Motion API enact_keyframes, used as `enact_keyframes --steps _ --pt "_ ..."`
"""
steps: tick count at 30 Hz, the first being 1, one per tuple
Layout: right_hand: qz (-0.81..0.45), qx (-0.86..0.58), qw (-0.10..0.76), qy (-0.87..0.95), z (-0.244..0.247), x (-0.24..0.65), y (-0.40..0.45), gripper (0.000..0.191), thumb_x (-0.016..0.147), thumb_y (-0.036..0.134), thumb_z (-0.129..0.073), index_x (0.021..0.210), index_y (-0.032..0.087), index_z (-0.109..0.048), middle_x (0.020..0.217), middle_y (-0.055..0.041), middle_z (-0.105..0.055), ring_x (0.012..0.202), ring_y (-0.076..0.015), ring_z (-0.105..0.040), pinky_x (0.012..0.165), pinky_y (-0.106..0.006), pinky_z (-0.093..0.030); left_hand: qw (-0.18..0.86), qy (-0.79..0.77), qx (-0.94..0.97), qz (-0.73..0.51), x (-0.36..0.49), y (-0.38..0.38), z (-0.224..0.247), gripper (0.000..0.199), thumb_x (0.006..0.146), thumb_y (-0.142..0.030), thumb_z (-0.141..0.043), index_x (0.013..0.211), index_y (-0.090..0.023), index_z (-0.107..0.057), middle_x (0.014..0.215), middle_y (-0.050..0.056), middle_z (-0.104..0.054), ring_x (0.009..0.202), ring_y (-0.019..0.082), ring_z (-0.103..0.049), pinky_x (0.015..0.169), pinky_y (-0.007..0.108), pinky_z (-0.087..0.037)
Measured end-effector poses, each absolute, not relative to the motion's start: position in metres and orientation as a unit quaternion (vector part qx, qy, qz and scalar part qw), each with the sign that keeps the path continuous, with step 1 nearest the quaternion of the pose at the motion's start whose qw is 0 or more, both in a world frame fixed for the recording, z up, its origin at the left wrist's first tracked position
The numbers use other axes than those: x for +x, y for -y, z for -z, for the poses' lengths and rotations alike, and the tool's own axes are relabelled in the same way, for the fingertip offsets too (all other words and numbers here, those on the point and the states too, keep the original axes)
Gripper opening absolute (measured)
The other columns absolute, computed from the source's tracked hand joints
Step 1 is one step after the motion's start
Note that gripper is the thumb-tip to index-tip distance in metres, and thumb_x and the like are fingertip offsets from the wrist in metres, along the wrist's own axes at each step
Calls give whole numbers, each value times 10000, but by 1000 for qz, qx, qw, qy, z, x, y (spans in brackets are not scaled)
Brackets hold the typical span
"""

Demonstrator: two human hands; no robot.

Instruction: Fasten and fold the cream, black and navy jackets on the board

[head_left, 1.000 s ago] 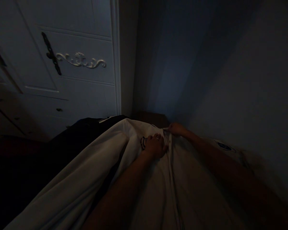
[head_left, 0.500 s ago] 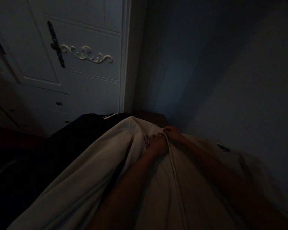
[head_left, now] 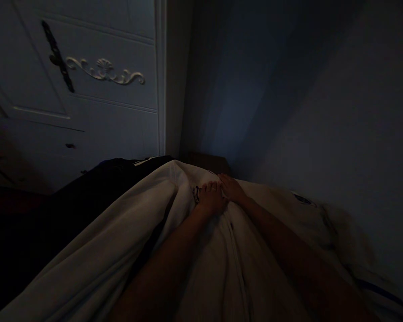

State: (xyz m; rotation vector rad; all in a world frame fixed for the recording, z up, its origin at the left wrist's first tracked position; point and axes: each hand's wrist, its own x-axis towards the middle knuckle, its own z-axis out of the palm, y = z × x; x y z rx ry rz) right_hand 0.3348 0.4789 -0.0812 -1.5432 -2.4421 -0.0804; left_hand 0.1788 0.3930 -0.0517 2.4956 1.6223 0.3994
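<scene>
A light-coloured garment (head_left: 137, 214) with a small dark emblem on it spreads out in front of me, its front edge running down the middle. My left hand (head_left: 212, 197) lies on the cloth beside the emblem, fingers stretched out side by side, with a ring on one of them. Touching it from the right, my right hand (head_left: 233, 188) rests on the garment near the top of the front edge, fingers extended. Both thumbs are hidden, and the dim light blurs the fingertips.
Dark clothing (head_left: 97, 183) lies left of the garment. Beyond it stands a white cabinet (head_left: 121, 120) with a dark handle (head_left: 58, 56) and a scroll ornament (head_left: 105, 71). A bluish wall (head_left: 305, 112) rises at the right, and a dark brown object (head_left: 208, 160) sits behind the garment.
My fingers have gone from pinching the garment's raised front edge to lying flatter on the cloth. The edge has dropped down. The view has shifted slightly right.
</scene>
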Motion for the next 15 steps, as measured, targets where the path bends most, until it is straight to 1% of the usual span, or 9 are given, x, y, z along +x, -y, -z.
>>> enact_keyframes --steps 2,5,8,11,15 --pt "39 -538 115 834 81 334 -480 558 979 310 -244 1446 92 -458 1518 -118 -399 1450 -236 -356 1244 -430 -287 53 -539 829 -142 178 -392 52 713 969 -540 -303 1507 -73 -325 1557 184 -338 1462 322 -273 1199 521 -183" --pt "50 -548 103 829 81 334 -480 549 985 321 -253 1455 115 -448 1517 -122 -399 1439 -255 -370 1214 -464 -318 25 -527 834 -160 176 -391 53 682 985 -534 -269 1482 -77 -364 1512 197 -407 1431 320 -326 1181 523 -217" --pt "54 -540 93 835 82 334 -479 483 965 295 -350 1393 153 -524 1530 -92 -386 1448 -252 -351 1221 -461 -300 15 -516 841 -161 174 -391 52 656 999 -520 -223 1452 -81 -403 1465 183 -468 1395 307 -376 1162 500 -259" --pt "53 -536 90 837 80 332 -477 445 946 267 -406 1350 168 -564 1532 -73 -386 1449 -236 -345 1232 -439 -278 12 -510 846 -155 172 -389 49 615 1002 -508 -243 1425 -103 -431 1455 169 -481 1382 293 -390 1156 496 -268" --pt "45 -562 105 819 72 326 -474 507 993 332 -275 1409 148 -499 1488 -105 -444 1392 -206 -421 1200 -393 -323 -1 -499 853 -149 171 -381 48 588 1001 -495 -299 1429 -110 -419 1467 169 -464 1384 282 -390 1161 500 -262"
